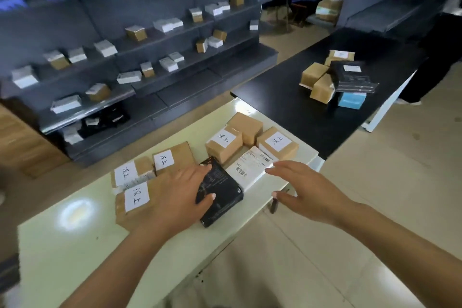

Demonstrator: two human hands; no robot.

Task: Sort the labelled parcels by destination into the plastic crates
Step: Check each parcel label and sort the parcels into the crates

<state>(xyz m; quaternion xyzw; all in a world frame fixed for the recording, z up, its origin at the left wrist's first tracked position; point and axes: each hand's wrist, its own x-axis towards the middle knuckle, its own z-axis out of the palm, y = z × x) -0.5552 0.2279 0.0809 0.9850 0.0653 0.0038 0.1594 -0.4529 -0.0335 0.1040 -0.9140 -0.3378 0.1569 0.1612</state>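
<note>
Head camera looks down on a pale tabletop (75,245) with the sorting barely under way, by the look of it. No plastic crates show anywhere, so every parcel in view counts as unsorted. The left hand (185,190) grips the black wrapped parcel (220,197), thumb curled over its near edge and fingers (202,170) spread across its far corner. The right hand (300,185) hovers released, fingers straight, just above the white parcel with the barcode label (250,167), holding nothing. Left of the black parcel lie three brown boxes with handwritten labels (135,182); on the far side stand three more brown boxes (250,137), two showing labels. Farther right, on a dark counter (287,107), another pile of parcels (335,80) waits. My read: almost everything is left to do.
</note>
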